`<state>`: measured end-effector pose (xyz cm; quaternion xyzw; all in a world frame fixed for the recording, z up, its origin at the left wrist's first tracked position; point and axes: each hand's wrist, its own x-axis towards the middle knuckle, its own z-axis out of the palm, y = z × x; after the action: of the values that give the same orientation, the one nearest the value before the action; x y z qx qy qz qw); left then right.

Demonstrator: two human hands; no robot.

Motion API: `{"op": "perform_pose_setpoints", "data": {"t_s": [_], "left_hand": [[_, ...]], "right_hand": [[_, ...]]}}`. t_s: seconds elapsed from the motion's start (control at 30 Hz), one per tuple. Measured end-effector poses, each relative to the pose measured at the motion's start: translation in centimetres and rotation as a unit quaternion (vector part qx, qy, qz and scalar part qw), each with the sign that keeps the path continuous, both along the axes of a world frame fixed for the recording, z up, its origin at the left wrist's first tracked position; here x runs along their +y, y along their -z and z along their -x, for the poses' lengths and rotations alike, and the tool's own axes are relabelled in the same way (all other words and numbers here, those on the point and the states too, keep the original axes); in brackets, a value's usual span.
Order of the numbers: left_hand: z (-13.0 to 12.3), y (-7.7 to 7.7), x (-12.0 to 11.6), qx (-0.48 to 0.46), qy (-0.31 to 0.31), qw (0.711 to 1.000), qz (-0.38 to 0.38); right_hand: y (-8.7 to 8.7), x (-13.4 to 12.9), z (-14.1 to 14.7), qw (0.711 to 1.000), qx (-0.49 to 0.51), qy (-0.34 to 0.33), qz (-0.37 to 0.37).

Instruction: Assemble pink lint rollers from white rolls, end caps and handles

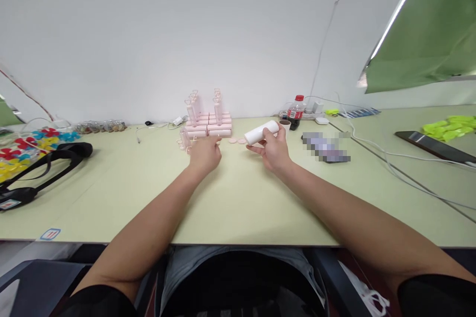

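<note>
My right hand [275, 150] grips a white cylinder [261, 132], tilted with its right end higher, above the table. At the front of the pink items is my left hand [205, 152], one finger stretched toward the right; whether it holds anything is hidden. Behind it, pink boxes [219, 132] lie in stacked rows with several clear-and-pink tubes [218, 111] upright on them. More small pink pieces [184, 138] stand just left of my left hand. Flat pink discs [232, 140] lie on the table between my hands.
A cola bottle [296, 113] and a paper cup [285, 125] stand behind my right hand. At the right are cables [353, 133] and a dark phone [433, 147]. Colourful flowers [22, 151] and a black strapped object [44, 173] lie at the left on the table [238, 208].
</note>
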<state>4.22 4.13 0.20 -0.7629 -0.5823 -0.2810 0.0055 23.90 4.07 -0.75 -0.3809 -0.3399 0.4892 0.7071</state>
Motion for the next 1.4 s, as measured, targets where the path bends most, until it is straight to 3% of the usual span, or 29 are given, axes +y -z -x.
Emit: {"op": "perform_pose_setpoints", "data": {"t_s": [0.23,0.6,0.8,1.0,1.1,1.23,1.4], "left_hand": [[2.6,0.3,2.8,0.119,-0.080,0.986,0.083],[2.7,1.1,3.5,0.201,-0.060,0.971,0.114],[2.3,0.8,3.2,0.194,-0.070,0.967,0.146],[2.5,0.5,2.7,0.110,-0.095,0.966,0.213],[2.4,0.9,2.4,-0.021,-0.087,0.963,0.256],[1.3,1.4,2.1,-0.308,-0.030,0.897,0.316],[-1.1,0.9,1.0,-0.417,0.022,0.853,0.313]], "right_hand": [[0.2,-0.1,0.4,1.000,-0.018,-0.015,0.019],[0.8,-0.2,0.9,0.997,-0.057,-0.041,0.023],[0.8,-0.4,1.0,0.996,-0.065,-0.049,0.021],[0.9,-0.3,1.0,0.996,-0.057,-0.064,0.035],[0.9,-0.5,1.1,0.994,-0.048,-0.086,0.038],[1.0,-0.9,1.6,0.990,-0.047,-0.125,0.053],[1.4,-1.7,2.4,0.983,-0.062,-0.164,0.057]]}}
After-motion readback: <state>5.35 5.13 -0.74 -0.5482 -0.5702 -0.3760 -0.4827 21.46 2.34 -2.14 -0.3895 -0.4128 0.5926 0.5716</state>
